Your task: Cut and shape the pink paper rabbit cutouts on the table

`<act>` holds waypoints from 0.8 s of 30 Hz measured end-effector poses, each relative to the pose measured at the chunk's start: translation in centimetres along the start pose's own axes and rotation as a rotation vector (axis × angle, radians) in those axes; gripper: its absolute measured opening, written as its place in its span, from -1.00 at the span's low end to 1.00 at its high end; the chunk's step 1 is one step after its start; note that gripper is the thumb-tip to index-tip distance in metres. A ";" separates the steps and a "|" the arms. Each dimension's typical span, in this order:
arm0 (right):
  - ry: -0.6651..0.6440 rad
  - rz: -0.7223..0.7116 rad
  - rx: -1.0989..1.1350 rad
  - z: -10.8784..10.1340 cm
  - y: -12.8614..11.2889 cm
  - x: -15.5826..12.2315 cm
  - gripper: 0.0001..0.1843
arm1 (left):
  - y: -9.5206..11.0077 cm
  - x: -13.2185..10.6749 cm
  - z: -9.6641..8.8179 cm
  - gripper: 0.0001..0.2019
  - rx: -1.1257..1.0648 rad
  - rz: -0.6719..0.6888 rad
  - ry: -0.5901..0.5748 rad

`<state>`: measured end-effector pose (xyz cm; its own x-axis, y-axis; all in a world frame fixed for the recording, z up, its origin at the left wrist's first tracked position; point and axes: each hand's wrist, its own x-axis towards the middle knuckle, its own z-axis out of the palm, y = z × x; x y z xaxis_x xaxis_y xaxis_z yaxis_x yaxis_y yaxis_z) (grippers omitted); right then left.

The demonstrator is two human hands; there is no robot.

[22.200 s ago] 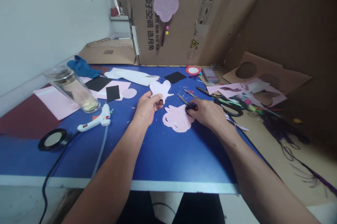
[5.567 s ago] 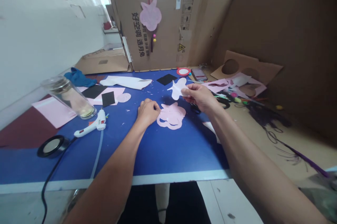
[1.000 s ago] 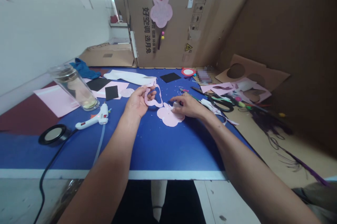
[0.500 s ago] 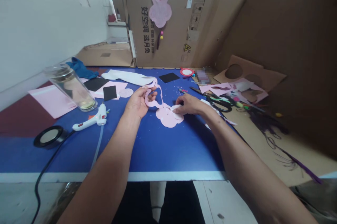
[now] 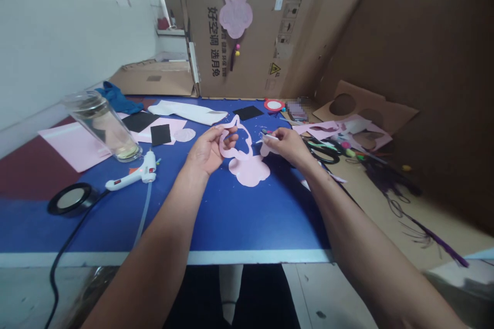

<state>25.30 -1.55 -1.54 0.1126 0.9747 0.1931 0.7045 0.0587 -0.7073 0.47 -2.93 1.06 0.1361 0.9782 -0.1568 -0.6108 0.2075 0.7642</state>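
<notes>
Between the fingers of my left hand [image 5: 210, 150] is a pink cut-out frame [image 5: 247, 155] with a wavy outline and a small peak at the top. It is raised above the blue table. My right hand [image 5: 287, 144] pinches a small pale pink paper piece [image 5: 266, 149], partly covered by the fingers. Below both hands a pink scalloped paper shape [image 5: 250, 172] lies flat on the table. The frame's lower edge appears just over its top; I cannot tell whether they touch.
A white glue gun [image 5: 142, 173], black tape roll [image 5: 71, 200] and glass bottle [image 5: 111, 131] stand on the left. Black scissors [image 5: 326, 153], paper scraps [image 5: 347, 128] and cardboard pieces [image 5: 366, 105] lie to the right. A pink decoration [image 5: 235, 16] hangs on the cardboard wall behind.
My right hand has lifted the small paper piece up and slightly right, off the scalloped shape. My left hand has moved a little right with the frame, which now faces me more openly.
</notes>
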 end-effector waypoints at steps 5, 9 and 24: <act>0.193 -0.037 -0.218 -0.5 0.3 -0.1 -0.66 | -0.2 0.1 -0.1 -0.87 0.027 0.005 -0.031; 0.186 -0.198 0.015 -0.6 -0.5 -0.4 -0.42 | -0.5 0.0 -0.2 -0.88 0.115 -0.033 -0.099; -0.436 -0.208 0.732 0.6 -3.2 -2.5 -0.57 | -0.1 -0.6 -0.1 -0.91 0.187 -0.159 -0.245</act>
<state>22.38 -4.08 -0.14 -0.3510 0.9157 0.1955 0.0371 0.2222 -0.9743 0.38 -3.52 1.01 0.4151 0.8980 -0.1460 -0.4166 0.3303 0.8470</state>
